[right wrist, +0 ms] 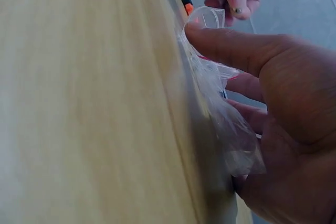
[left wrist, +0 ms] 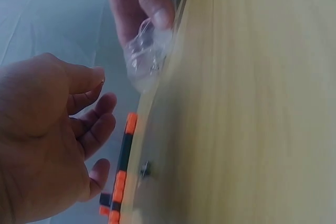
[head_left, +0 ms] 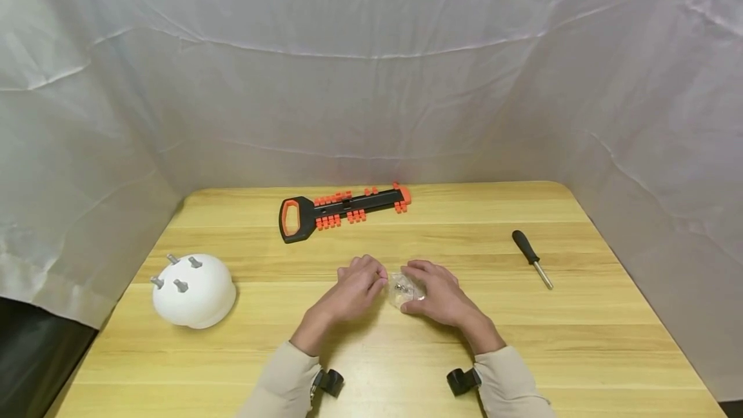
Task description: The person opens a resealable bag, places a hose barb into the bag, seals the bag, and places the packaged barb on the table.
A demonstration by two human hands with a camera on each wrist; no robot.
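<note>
- Hands meet near the middle of the wooden table (head_left: 522,340), over a small clear plastic bag (head_left: 402,289) with little metal parts inside, probably screws.
- Right hand (head_left: 438,292) pinches the bag: in the right wrist view the thumb (right wrist: 220,45) lies on top of the film and the other fingers curl under it.
- Left hand (head_left: 356,286) is at 9 o'clock of the bag, very close; in the left wrist view its fingers (left wrist: 97,124) are loosely bent and hold nothing.
- I judge the step is opening the bag. To do it well, the left fingers should take the free edge opposite the right thumb and pull slowly, with the bag low over the table, so the small parts do not jump out.
- At 12 o'clock lies a black and orange tool (head_left: 342,208), at 2 o'clock a black-handled screwdriver (head_left: 532,258), at 9 o'clock a white dome (head_left: 194,290) with grey pegs.
</note>
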